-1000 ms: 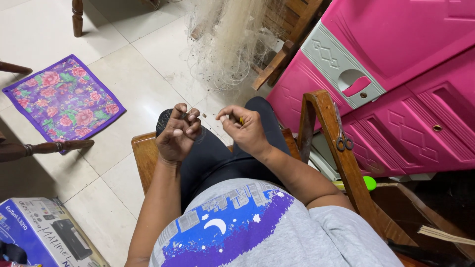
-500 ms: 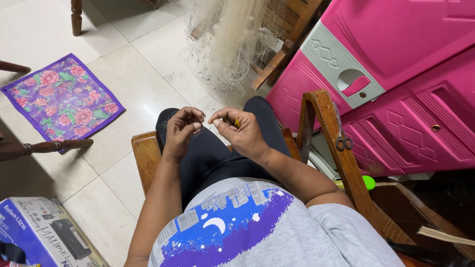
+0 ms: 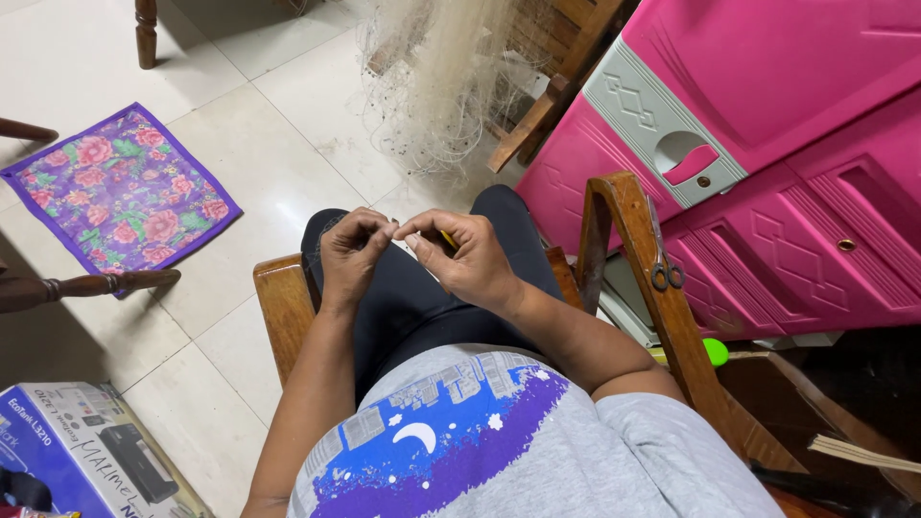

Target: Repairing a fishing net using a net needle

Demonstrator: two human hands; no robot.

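A pale tiled floor (image 3: 240, 125) spreads out below, with a purple flowered cloth (image 3: 120, 197) lying at the left and a pink plastic cabinet (image 3: 767, 144) standing at the right. The person sits in a wooden chair (image 3: 283, 307); a pair of scissors (image 3: 662, 259) hangs on its right arm. Both hands meet over the lap, fingertips touching. The left hand (image 3: 350, 254) has a narrow grip, pinching a fine thread too thin to see clearly. The right hand (image 3: 465, 259) pinches the same spot and holds a small yellow tool (image 3: 449, 240) against its fingers. A heap of pale fishing net (image 3: 432, 86) hangs just beyond the knees.
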